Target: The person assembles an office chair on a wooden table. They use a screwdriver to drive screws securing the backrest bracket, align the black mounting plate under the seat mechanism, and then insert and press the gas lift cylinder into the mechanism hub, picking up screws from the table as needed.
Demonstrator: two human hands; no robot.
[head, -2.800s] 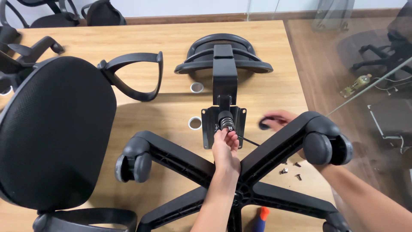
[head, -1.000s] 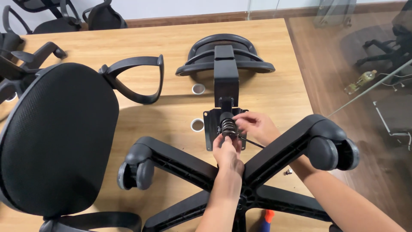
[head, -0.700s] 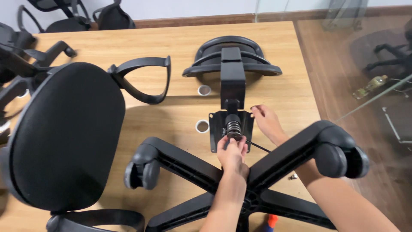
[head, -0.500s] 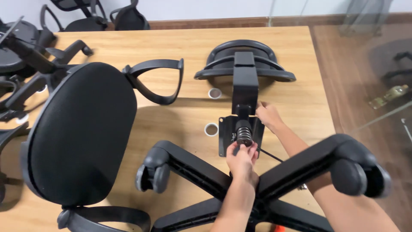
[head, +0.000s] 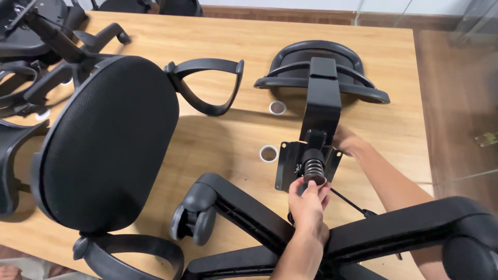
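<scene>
Your left hand [head: 308, 205] pinches the spring knob [head: 313, 171] on the black mechanism plate [head: 306, 163] — mid-desk [head: 218, 140]. Your right hand [head: 346, 142] steadies the plate's far edge — grip closure hidden.

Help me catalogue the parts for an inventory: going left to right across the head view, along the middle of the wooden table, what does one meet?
Black fabric chair seat → black curved plastic armrest → small white ring cap → black metal tilt mechanism with its coil spring → right hand behind the mechanism.
</scene>
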